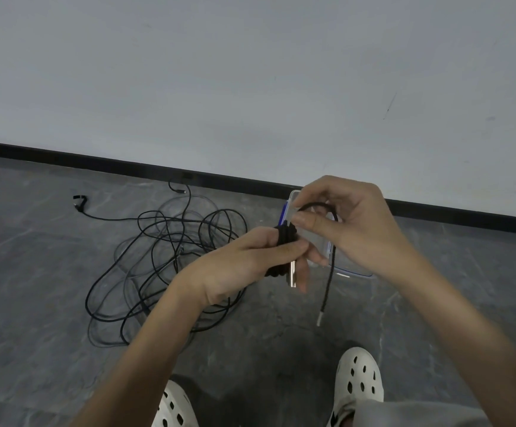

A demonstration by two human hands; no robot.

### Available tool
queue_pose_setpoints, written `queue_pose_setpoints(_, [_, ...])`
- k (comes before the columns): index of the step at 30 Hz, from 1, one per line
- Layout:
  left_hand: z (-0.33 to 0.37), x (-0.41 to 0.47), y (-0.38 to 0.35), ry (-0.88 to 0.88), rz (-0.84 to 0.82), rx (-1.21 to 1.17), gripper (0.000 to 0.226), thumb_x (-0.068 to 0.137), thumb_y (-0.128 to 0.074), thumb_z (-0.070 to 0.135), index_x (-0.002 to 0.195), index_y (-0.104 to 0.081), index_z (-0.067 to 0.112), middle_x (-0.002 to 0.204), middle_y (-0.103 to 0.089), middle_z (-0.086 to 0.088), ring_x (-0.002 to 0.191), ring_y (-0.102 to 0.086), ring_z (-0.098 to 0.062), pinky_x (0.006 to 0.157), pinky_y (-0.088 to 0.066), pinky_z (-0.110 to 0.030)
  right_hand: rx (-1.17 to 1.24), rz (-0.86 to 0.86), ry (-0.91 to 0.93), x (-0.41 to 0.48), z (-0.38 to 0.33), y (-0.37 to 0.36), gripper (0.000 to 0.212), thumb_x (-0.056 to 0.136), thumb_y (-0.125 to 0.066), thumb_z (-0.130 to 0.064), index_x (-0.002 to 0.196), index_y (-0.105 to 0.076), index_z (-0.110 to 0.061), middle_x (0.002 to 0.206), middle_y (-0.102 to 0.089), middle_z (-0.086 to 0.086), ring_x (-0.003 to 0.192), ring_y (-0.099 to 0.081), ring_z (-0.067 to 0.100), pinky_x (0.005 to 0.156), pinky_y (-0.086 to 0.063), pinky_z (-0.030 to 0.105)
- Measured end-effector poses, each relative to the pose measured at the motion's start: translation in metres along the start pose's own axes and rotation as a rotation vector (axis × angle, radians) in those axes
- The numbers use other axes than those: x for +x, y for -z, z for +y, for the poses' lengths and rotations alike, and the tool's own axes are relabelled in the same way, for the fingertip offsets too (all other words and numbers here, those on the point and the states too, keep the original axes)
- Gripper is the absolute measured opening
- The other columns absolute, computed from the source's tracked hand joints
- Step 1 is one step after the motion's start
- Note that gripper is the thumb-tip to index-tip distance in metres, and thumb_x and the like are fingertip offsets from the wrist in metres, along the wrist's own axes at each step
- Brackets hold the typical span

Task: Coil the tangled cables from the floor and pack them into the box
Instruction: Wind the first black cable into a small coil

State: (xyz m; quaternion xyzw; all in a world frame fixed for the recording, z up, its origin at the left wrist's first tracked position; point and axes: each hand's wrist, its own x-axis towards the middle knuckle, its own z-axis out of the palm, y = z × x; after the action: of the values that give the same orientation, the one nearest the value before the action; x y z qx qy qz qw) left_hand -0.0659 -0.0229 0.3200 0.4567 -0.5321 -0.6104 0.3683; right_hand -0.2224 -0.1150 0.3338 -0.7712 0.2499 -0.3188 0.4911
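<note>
Cable coil (284, 238) | left hand (244, 266) clenching | right hand (352, 223) pinching tail (330, 272) (box (293, 196) likely behind)

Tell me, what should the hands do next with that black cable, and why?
Probably the right hand should wind the loose tail once more round the coil that the left hand holds. Only a short tail is left, its silver plug hanging free, so the bundle looks nearly done and could then go into the clear box behind the hands.
</note>
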Motion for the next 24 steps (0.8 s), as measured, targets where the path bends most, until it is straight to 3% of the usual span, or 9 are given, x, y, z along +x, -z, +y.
queue_pose_setpoints(3, [0.000, 0.000, -0.002, -0.016, -0.039, -0.081, 0.033, 0.100, -0.038, 0.026, 0.093, -0.063, 0.006, 0.080, -0.064, -0.025, 0.090, -0.067, -0.008, 0.112, -0.036, -0.041, 0.058, -0.002, -0.028, 0.003, 0.001, 0.001, 0.007, 0.078, -0.072, -0.008, 0.084, -0.070, -0.010, 0.081, -0.071, -0.002, 0.080, -0.067, 0.012, 0.078, -0.052, 0.021])
queue_pose_setpoints(5, [0.000, 0.001, -0.003, -0.035, -0.066, -0.157, 0.033, 0.102, -0.034, 0.021, 0.092, -0.060, 0.003, 0.083, -0.058, -0.039, 0.082, -0.067, 0.000, 0.101, -0.044, -0.029, 0.089, -0.019, -0.047, 0.004, 0.002, 0.001, 0.007, 0.080, -0.069, -0.008, 0.087, -0.070, -0.011, 0.082, -0.071, 0.000, 0.082, -0.068, 0.012, 0.078, -0.052, 0.020])
queue_pose_setpoints(7, [-0.001, 0.002, -0.001, -0.046, -0.077, -0.256, 0.031, 0.101, -0.034, 0.019, 0.089, -0.060, 0.006, 0.067, -0.062, -0.021, 0.093, -0.067, -0.007, 0.085, -0.048, -0.018, 0.109, -0.024, -0.077, 0.005, 0.004, -0.001, 0.010, 0.081, -0.066, -0.015, 0.089, -0.069, -0.010, 0.082, -0.071, 0.003, 0.080, -0.068, 0.009, 0.076, -0.052, 0.018])
queue_pose_setpoints(10, [-0.002, 0.001, 0.001, -0.102, -0.063, -0.393, 0.031, 0.098, -0.038, 0.021, 0.085, -0.065, 0.011, 0.055, -0.059, 0.004, 0.111, -0.063, -0.020, 0.089, -0.047, -0.019, 0.143, -0.072, -0.151, 0.007, 0.009, -0.006, 0.023, 0.088, -0.058, -0.020, 0.095, -0.067, -0.001, 0.078, -0.068, 0.011, 0.067, -0.064, 0.011, 0.066, -0.052, 0.017])
queue_pose_setpoints(13, [0.000, 0.001, 0.005, -0.147, 0.002, -0.539, 0.031, 0.097, -0.044, 0.023, 0.084, -0.071, 0.014, 0.063, -0.060, 0.001, 0.100, -0.065, -0.015, 0.084, -0.048, -0.022, 0.184, -0.141, -0.193, 0.006, 0.013, -0.014, 0.017, 0.096, -0.049, -0.002, 0.086, -0.062, -0.002, 0.068, -0.059, 0.001, 0.063, -0.056, 0.008, 0.061, -0.046, 0.014])
queue_pose_setpoints(16, [0.001, 0.001, 0.011, -0.233, 0.051, -0.605, 0.021, 0.093, -0.057, 0.031, 0.091, -0.070, 0.015, 0.073, -0.064, 0.002, 0.090, -0.062, -0.016, 0.078, -0.044, -0.035, 0.097, -0.200, -0.247, 0.003, 0.016, -0.024, 0.019, 0.099, -0.046, -0.001, 0.101, -0.064, -0.002, 0.086, -0.070, 0.009, 0.082, -0.068, 0.022, 0.080, -0.056, 0.031])
queue_pose_setpoints(18, [0.000, 0.002, 0.015, -0.277, 0.081, -0.633, 0.024, 0.093, -0.054, 0.033, 0.096, -0.072, 0.018, 0.085, -0.070, 0.004, 0.105, -0.063, -0.016, 0.070, -0.046, -0.038, 0.034, -0.271, -0.281, 0.000, 0.015, -0.032, 0.019, 0.101, -0.044, -0.005, 0.110, -0.060, -0.001, 0.089, -0.070, 0.017, 0.084, -0.068, 0.027, 0.083, -0.055, 0.038])
queue_pose_setpoints(20, [-0.002, 0.003, 0.019, -0.313, 0.146, -0.663, 0.030, 0.096, -0.046, 0.029, 0.099, -0.074, 0.020, 0.096, -0.074, 0.004, 0.122, -0.057, -0.013, 0.079, -0.054, -0.030, -0.016, -0.342, -0.292, -0.003, 0.011, -0.039, 0.017, 0.100, -0.043, -0.007, 0.106, -0.059, -0.007, 0.087, -0.070, 0.016, 0.082, -0.067, 0.026, 0.082, -0.053, 0.039])
queue_pose_setpoints(24, [-0.004, 0.002, 0.022, -0.369, 0.315, -0.594, 0.033, 0.100, -0.041, 0.027, 0.104, -0.074, 0.021, 0.112, -0.073, -0.003, 0.128, -0.053, -0.012, 0.089, -0.049, -0.017, -0.047, -0.416, -0.315, -0.006, 0.007, -0.047, 0.020, 0.100, -0.045, -0.009, 0.116, -0.057, -0.006, 0.076, -0.067, 0.004, 0.079, -0.067, 0.025, 0.083, -0.054, 0.036])
